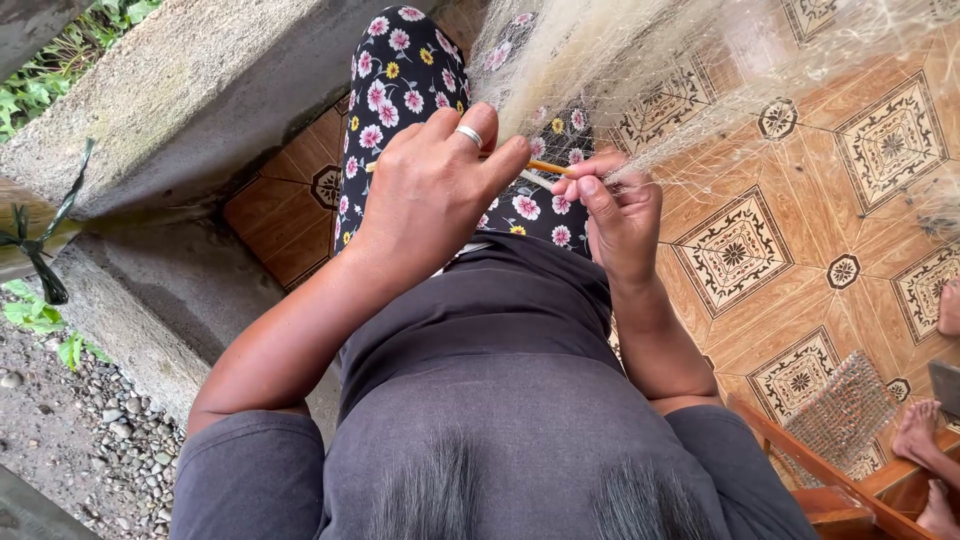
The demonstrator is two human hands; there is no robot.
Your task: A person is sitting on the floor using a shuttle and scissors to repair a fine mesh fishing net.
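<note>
Pinching the thin orange netting needle [548,167], your right hand [622,215] was clamped beside your closed left hand [432,190]; the pale fishing net [640,70] above looked light, limp, snag-prone.

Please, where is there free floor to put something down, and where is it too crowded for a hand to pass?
Free: the patterned tiled floor right of the right hand, between the fine net above and the wooden chair below. A small tile patch lies between the concrete ledge and the floral-clothed leg. Crowded: around the left hand, where net and yellow tool meet.
</note>
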